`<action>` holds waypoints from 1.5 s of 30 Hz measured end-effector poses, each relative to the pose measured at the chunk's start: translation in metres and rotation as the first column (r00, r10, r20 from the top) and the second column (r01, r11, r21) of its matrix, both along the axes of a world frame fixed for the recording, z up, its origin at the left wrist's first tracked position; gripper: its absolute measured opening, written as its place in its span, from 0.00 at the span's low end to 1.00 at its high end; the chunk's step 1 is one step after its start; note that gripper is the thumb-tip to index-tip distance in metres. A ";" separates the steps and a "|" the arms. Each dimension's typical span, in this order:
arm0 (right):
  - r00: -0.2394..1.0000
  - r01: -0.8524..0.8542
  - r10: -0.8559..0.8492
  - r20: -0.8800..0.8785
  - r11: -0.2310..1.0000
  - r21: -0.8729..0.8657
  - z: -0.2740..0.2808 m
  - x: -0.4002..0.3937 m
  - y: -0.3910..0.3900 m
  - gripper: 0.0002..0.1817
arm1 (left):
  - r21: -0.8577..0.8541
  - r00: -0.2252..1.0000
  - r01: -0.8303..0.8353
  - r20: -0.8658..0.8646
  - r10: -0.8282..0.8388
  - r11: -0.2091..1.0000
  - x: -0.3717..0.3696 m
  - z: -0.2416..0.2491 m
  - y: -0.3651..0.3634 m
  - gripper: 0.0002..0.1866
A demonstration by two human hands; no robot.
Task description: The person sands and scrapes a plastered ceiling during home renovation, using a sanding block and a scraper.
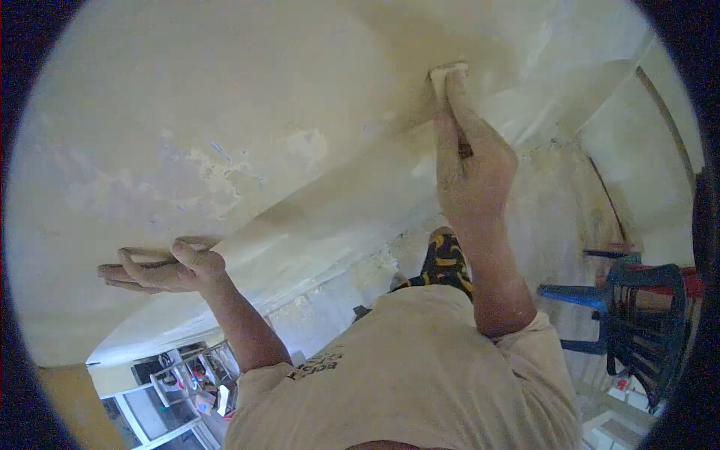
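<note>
My right hand (472, 142) is raised to a pale plastered wall (225, 90), fingers stretched together around a thin, pale, folded piece (450, 69) that looks like sandpaper. The piece lies against the wall surface, and a shadow falls around it. Part of it is hidden by the fingers. Lower on the left, my left hand (169, 271) is open with the fingers extended and the thumb apart. It rests at the wall or very close to it, holding nothing. Between the hands, the plaster has lighter, flaky patches (225, 172).
Stacked plastic chairs (645, 322), dark and red, stand at the right. At lower left are a metal rack (195, 375) with assorted items and a white-framed window (150, 412). Stained, peeling wall (562, 195) continues beyond my right arm.
</note>
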State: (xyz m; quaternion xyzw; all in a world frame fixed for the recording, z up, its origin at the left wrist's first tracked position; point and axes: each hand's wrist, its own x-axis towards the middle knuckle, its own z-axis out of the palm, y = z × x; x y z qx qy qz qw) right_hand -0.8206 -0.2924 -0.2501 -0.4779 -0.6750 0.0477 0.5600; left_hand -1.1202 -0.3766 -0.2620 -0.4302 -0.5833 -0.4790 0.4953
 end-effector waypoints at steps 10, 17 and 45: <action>0.999 0.024 -0.021 -0.032 0.997 0.070 -0.009 0.008 0.006 0.19 | -0.011 0.996 -0.038 -0.077 0.037 0.999 0.003 -0.001 0.001 0.37; 0.999 0.035 -0.035 -0.011 0.999 0.016 -0.010 0.012 -0.003 0.20 | -0.003 0.999 -0.034 -0.017 0.034 0.999 0.013 0.000 -0.001 0.37; 0.997 -0.054 0.053 -0.064 0.999 -0.004 -0.065 0.001 0.000 0.20 | 0.056 0.999 0.026 0.024 -0.028 0.998 0.003 -0.010 0.006 0.37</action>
